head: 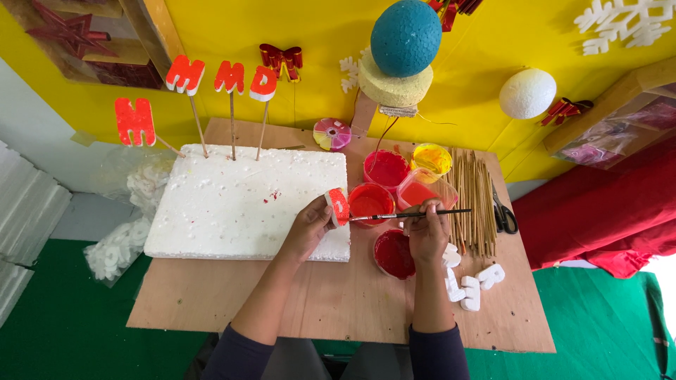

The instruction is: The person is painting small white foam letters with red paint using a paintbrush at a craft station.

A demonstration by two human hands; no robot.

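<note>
From the head camera: the left hand [307,226] pinched a small foam letter [339,206], half coated red, by its edges, just above the corner of the white foam slab [239,204]. The right hand [425,229] gripped a thin paintbrush [412,214] like a pen, bristles touching the letter, over open red paint pots [369,200]. That letter looked featherlight and crumbly, easily dented, wet on its face, so bare edges seemed the safest hold. Unpainted white letters [470,287] lay near the right wrist.

Scissors [504,214], bamboo sticks [473,200], teal ball [405,36]
</note>
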